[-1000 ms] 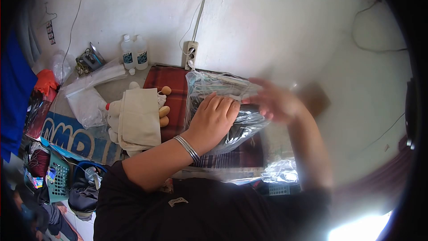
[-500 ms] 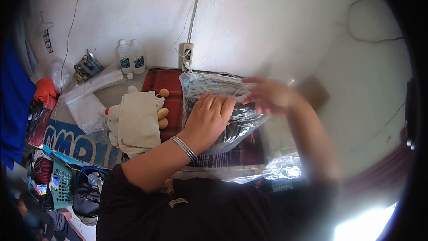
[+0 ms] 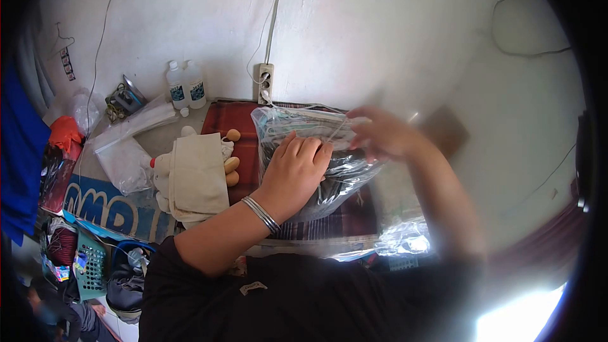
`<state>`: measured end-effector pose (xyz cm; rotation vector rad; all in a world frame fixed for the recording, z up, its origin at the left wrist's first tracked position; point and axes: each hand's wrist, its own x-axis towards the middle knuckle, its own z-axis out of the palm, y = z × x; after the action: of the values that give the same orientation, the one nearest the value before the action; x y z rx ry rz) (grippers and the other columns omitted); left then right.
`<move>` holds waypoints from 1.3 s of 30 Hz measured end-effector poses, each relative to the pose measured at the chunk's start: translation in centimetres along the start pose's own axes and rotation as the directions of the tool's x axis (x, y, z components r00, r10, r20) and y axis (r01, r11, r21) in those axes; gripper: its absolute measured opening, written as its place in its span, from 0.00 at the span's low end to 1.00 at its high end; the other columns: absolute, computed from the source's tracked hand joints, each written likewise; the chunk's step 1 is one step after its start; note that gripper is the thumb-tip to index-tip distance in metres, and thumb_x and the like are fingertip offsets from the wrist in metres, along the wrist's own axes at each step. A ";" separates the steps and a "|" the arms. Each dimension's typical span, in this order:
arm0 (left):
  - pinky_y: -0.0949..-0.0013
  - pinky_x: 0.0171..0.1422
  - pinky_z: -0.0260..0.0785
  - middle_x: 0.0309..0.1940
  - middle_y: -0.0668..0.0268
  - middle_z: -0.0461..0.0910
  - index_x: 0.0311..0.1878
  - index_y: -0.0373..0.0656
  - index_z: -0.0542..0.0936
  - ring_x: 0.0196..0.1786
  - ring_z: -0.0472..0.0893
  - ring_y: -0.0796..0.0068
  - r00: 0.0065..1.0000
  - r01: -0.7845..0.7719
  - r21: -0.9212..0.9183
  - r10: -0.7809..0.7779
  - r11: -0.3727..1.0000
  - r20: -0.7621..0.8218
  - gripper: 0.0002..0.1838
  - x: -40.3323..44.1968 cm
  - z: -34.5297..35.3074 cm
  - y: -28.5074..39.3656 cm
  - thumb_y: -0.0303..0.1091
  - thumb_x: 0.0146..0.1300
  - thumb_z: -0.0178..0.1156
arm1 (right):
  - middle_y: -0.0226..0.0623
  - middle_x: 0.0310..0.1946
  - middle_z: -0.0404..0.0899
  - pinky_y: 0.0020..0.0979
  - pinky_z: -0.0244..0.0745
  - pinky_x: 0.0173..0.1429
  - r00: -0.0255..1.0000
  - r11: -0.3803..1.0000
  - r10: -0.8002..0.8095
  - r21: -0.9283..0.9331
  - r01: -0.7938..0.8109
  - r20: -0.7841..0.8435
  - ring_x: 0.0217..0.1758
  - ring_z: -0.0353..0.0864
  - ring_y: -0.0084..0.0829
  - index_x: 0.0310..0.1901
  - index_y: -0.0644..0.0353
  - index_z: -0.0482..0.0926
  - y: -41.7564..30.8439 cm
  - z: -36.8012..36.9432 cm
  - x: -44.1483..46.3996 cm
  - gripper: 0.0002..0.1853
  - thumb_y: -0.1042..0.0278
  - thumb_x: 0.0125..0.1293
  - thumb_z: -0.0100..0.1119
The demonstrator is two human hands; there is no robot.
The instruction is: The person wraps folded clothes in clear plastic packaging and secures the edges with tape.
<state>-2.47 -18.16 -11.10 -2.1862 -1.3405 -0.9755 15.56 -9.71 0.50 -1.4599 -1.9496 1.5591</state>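
Your left hand (image 3: 294, 168) lies palm-down over the clear plastic bag (image 3: 345, 168), its fingers side by side and bent over the film; you cannot tell from here whether they pinch it or only press. Your right hand (image 3: 383, 133) is blurred at the bag's upper right, its fingers apart and slightly curled; whether they grip any film cannot be told. A thin pale line slants across the bag between your two hands; the bag itself sits in front of you, bulging with dark contents below and paler layers near its far edge; silver bangles (image 3: 260, 214) circle your left wrist.

Under the bag is a red and dark plaid cloth (image 3: 234, 117), spread on the surface (image 3: 158, 132); to the bag's left lies a folded cream cloth (image 3: 197, 174) over a white plush toy (image 3: 162, 166), with rounded tan pieces (image 3: 232, 164) at its right edge; crumpled clear plastic (image 3: 402, 239) shines near your right forearm. Farther out, two white bottles (image 3: 185, 85) with blue labels stand by the wall; a power strip (image 3: 265, 82) is mounted right of them; flat clear bags (image 3: 126, 164) lie at the left; below, beyond the surface's edge, are a green basket (image 3: 92, 266) and a black bag (image 3: 125, 291).
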 end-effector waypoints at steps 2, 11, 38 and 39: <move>0.52 0.67 0.67 0.46 0.64 0.72 0.57 0.44 0.74 0.51 0.76 0.62 1.000 -0.001 0.003 0.001 1.000 0.000 0.33 0.0 0.0 0.0 0.36 0.45 0.73 | 0.45 0.38 0.83 0.30 0.72 0.25 0.933 0.900 -0.195 -0.434 0.047 -0.304 0.21 0.80 0.30 0.60 0.60 0.73 -0.6 0.8 -1.0 0.20 0.63 0.69 0.53; 0.56 0.61 0.70 0.48 0.64 0.72 0.55 0.43 0.75 0.51 0.76 0.61 1.000 0.025 -0.005 -0.025 1.000 0.000 0.33 0.2 -0.5 0.1 0.35 0.42 0.75 | 0.37 0.57 0.76 0.58 0.58 0.66 0.488 0.301 -0.863 -0.906 0.297 -0.127 0.66 0.69 0.41 0.47 0.49 0.83 7.6 5.0 -0.9 0.14 0.54 0.64 0.59; 0.49 0.68 0.62 0.60 0.56 0.71 0.55 0.33 0.76 0.62 0.72 0.56 0.997 0.019 0.127 -0.028 0.992 0.067 0.42 5.2 -2.2 3.3 0.63 0.49 0.68 | 0.35 0.33 0.78 0.28 0.74 0.42 0.544 0.722 -0.583 -0.079 0.687 -0.604 0.33 0.77 0.25 0.69 0.62 0.63 12.6 -3.6 2.9 0.36 0.70 0.59 0.63; 0.48 0.71 0.59 0.62 0.55 0.71 0.57 0.32 0.75 0.64 0.71 0.56 0.992 0.021 0.154 -0.040 0.988 0.118 0.44 5.8 -1.3 3.6 0.65 0.52 0.64 | 0.35 0.33 0.78 0.28 0.74 0.42 0.543 0.721 -0.581 -0.074 0.689 -0.607 0.33 0.77 0.25 0.69 0.62 0.63 12.0 -4.4 3.3 0.36 0.70 0.59 0.63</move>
<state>1.96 -17.11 -5.84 -2.1435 -1.4564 -0.7351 23.57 -5.38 -9.06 -0.8269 -1.6092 0.7673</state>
